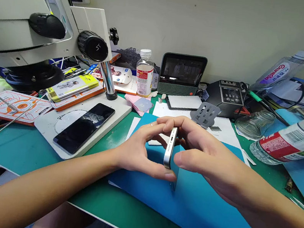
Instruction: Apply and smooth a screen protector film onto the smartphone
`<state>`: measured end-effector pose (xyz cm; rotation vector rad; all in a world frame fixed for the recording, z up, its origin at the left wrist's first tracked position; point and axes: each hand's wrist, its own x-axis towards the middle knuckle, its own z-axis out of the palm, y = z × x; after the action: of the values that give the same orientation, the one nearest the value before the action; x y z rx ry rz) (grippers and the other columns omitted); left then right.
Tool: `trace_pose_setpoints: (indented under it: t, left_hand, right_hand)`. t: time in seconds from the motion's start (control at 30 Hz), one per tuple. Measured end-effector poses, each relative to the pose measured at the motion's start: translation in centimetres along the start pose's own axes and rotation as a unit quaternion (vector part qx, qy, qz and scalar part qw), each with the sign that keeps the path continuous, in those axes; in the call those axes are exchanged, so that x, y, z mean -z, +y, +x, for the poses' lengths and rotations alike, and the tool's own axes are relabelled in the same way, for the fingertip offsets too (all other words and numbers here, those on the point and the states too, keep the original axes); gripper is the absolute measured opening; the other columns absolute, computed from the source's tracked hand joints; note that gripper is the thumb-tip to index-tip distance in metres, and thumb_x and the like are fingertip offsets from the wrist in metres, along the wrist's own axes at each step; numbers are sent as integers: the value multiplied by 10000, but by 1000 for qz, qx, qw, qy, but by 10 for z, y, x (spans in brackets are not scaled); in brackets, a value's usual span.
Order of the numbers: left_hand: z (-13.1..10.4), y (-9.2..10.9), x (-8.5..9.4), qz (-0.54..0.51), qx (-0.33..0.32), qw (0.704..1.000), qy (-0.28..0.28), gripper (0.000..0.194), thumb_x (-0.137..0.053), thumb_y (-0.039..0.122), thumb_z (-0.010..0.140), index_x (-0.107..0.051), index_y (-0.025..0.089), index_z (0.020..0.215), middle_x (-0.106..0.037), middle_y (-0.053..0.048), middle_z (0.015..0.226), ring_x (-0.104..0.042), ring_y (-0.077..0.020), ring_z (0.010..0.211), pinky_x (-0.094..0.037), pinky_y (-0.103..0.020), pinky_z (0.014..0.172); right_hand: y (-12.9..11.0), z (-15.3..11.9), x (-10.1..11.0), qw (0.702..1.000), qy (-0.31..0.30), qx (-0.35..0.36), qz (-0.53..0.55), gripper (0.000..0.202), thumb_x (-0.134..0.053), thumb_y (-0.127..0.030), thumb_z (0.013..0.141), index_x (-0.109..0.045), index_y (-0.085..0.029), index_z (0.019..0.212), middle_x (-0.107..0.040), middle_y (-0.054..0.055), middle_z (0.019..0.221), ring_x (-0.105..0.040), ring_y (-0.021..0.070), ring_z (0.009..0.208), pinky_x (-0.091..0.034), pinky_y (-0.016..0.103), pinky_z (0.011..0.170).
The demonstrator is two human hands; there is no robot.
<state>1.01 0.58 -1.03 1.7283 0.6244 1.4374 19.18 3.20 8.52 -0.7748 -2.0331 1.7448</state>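
Note:
A phone with a silver frame [169,148] is held on edge over the blue mat [196,211], its port end facing me. My left hand [146,148] grips it from the left, with the thumb under the lower edge and the fingers at the top. From the right, my right hand [204,150] curls its fingers over the far and upper side, its thumb beside the phone's right face. The fingertips behind the phone are partly hidden.
A black phone [84,128] lies on the white microscope base [120,110] at left, under the microscope [45,34]. Bottles [144,74] and a small screen [182,70] stand behind. A large bottle [295,142] lies tilted at right, near a glass jar [257,122].

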Motion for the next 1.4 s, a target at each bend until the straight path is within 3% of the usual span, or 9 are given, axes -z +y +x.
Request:
trace_pose_setpoints:
  t: [0.37,0.57,0.9,1.13,1.4]
  left_hand:
    - [-1,2,-1,-11,13,1000,-6,747,-938,369,610,-645,274,1291,-590,-82,1284,-649,-294,1112,-571,-397,923]
    - [-3,4,-1,1,25,1000,-13,746,-937,403,611,-653,280,1289,-583,-76,1310,-622,-298,1154,-573,-389,940]
    - [-3,4,-2,-1,29,1000,-6,744,-938,436,605,-659,288,1279,-585,-65,1266,-631,-279,1130,-567,-379,941]
    - [-4,0,-1,-11,12,1000,-10,729,-941,386,597,-667,302,1267,-597,-55,1285,-622,-286,1160,-553,-384,971]
    - [-5,1,0,-7,32,999,-17,723,-933,412,602,-664,290,1261,-584,-64,1299,-616,-295,1165,-561,-392,965]
  right_hand:
    - [1,1,-1,999,-4,15,-33,367,-625,-221,803,-611,-283,1164,-669,10,1133,-594,219,1008,-491,307,698]
    - [2,-1,0,999,-2,22,-37,300,-630,-208,801,-609,-281,1092,-663,10,1085,-621,252,1063,-512,312,688]
    - [6,-3,1,1000,-12,5,-24,322,-640,-226,839,-596,-307,1147,-660,0,1055,-616,270,1137,-542,331,756]
    - [5,-3,2,1000,-3,1,-30,353,-655,-213,813,-608,-308,1149,-656,-1,1195,-593,234,1107,-518,295,756]
    - [2,-2,0,1000,-10,7,-15,339,-637,-194,811,-614,-271,1140,-666,13,1143,-605,232,1082,-514,289,727]
